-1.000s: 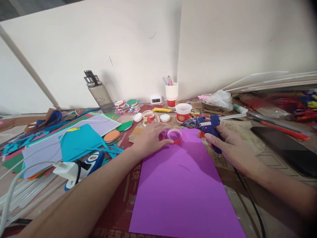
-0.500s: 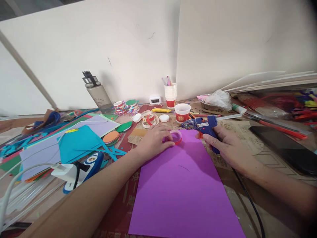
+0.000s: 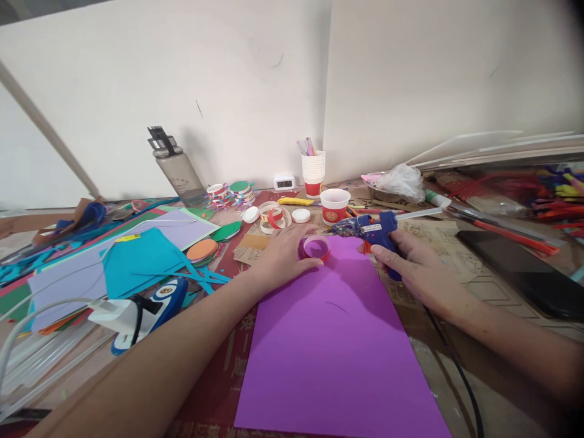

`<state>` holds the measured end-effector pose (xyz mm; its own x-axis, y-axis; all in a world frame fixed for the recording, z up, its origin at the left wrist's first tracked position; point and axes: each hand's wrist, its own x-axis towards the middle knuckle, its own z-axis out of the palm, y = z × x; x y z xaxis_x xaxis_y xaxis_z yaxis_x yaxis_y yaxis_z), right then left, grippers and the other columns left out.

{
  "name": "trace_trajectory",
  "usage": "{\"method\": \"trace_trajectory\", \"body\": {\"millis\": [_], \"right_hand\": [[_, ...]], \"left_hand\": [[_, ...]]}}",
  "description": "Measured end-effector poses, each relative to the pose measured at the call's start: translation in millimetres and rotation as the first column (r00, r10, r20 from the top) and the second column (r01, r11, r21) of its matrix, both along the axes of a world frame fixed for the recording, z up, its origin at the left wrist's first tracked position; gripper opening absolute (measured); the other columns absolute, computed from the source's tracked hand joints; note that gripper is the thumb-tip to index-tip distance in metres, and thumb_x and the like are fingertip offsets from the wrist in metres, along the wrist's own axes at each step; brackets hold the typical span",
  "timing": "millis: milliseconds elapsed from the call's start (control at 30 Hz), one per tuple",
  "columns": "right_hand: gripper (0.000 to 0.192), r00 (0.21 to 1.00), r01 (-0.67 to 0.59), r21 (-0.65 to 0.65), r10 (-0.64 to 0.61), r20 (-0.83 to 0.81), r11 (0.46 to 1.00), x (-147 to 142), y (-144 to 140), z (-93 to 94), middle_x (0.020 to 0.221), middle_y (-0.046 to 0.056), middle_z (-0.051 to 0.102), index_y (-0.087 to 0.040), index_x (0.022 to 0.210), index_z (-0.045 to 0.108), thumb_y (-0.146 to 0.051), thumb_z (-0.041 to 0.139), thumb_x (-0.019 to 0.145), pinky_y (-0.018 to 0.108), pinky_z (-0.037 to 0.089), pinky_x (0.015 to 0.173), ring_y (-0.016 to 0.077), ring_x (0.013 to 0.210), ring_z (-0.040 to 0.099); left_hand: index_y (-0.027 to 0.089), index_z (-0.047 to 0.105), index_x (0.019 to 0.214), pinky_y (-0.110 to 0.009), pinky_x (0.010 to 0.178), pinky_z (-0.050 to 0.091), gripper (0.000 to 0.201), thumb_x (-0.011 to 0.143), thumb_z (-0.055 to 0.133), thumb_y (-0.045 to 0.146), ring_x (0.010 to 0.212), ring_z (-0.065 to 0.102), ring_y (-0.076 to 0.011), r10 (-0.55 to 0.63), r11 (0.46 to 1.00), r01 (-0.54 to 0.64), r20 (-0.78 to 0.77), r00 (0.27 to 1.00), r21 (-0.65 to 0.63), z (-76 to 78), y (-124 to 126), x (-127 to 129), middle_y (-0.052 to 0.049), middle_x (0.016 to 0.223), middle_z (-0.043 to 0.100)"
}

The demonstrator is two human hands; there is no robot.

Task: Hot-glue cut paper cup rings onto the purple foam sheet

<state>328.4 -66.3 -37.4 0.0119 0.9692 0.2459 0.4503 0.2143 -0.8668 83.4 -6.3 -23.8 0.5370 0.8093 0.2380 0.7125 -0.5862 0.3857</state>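
Observation:
My left hand (image 3: 280,255) grips a small red-and-white paper ring (image 3: 316,247) that rests on the far end of a purple sheet (image 3: 333,340). My right hand (image 3: 413,267) holds a blue hot glue gun (image 3: 376,230) just right of the ring, nozzle pointing left toward it, a glue stick poking out of its back. The gun's black cord (image 3: 449,359) trails toward me along the sheet's right side.
A red-and-white paper cup (image 3: 334,206), a cup stack (image 3: 313,170), loose rings and lids (image 3: 272,216) lie behind the sheet. Coloured paper (image 3: 137,255), a charger (image 3: 116,313) and a bottle (image 3: 176,167) crowd the left. A black phone (image 3: 524,267) lies right.
The ring has slid slightly left under my left hand, and the glue gun has edged a little left and up toward it.

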Motion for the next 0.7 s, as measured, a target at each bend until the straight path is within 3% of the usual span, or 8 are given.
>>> {"method": "trace_trajectory", "body": {"millis": [233,533,700], "right_hand": [[0.034,1.0,0.002,0.002,-0.002,0.001,1.0,0.1,-0.2,1.1,0.087,0.003,0.066,-0.021,0.097,0.064,-0.051,0.056,0.085,0.036,0.045,0.075,0.0231,0.082,0.058],[0.032,1.0,0.005,0.005,-0.005,0.003,1.0,1.7,0.3,-2.3,0.092,0.003,0.068,-0.021,0.092,0.063,-0.052,0.057,0.085,0.037,0.046,0.079,0.0238,0.088,0.06],[0.035,1.0,-0.003,-0.015,0.003,-0.013,1.0,1.7,0.2,-4.2,0.101,0.004,0.07,-0.021,0.106,0.064,-0.049,0.055,0.087,0.039,0.047,0.082,0.0254,0.094,0.061]], "left_hand": [[0.025,0.058,0.124,-0.046,0.11,0.034,0.045,0.084,0.064,0.046,0.128,0.049,-0.0274,0.013,0.999,-0.013,-0.007,1.0,0.037,-4.7,4.6,0.9,-0.005,0.135,0.059],[0.025,0.058,0.124,-0.045,0.109,0.038,0.048,0.081,0.067,0.045,0.127,0.051,-0.0272,0.05,0.997,-0.05,-0.004,0.999,-0.055,-3.2,6.5,2.5,-0.004,0.134,0.06],[0.025,0.059,0.123,-0.044,0.107,0.04,0.049,0.079,0.07,0.043,0.125,0.053,-0.0265,0.047,0.996,-0.044,0.026,0.999,-0.076,-3.2,8.1,2.2,-0.004,0.134,0.06]]}}
